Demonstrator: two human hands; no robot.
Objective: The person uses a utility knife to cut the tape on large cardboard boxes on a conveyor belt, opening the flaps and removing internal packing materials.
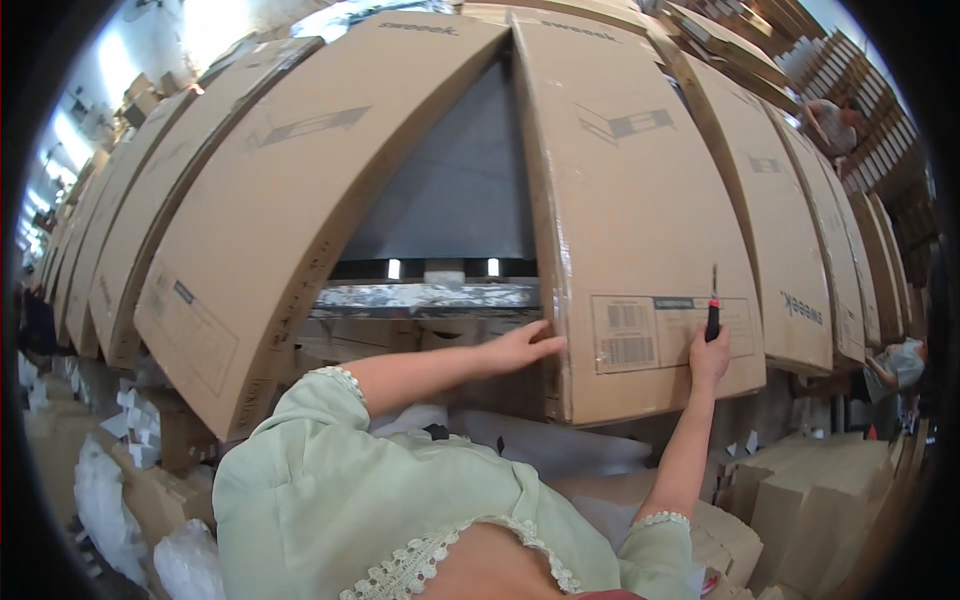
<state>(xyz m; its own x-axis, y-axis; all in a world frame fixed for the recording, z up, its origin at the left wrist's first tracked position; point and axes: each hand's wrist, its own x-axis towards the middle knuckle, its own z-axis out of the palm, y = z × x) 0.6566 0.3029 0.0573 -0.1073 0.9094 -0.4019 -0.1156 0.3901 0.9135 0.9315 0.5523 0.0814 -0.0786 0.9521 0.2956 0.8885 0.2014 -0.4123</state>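
Observation:
A tall, flat brown cardboard carton (pixel 640 200) leans in front of me, with clear tape along its left edge and a printed label near its lower end. My left hand (pixel 522 347) rests against that left edge, fingers apart and not wrapped around it. Over the label, my right hand (pixel 710 355) is closed on a slim tool (pixel 713 318) with a black and red handle and a thin metal shaft pointing up. Its exact kind is too small to tell. Another large carton (pixel 300 190) leans to the left, across a wedge-shaped gap.
In the gap sits a dark grey panel (pixel 450 180) above a worn, paint-flaked bar (pixel 430 297). More cartons (pixel 770 220) stand in rows on both sides. Clear plastic wrap (pixel 105 510) and folded cardboard (pixel 810 500) lie low down. Two other people (pixel 900 365) are at the right.

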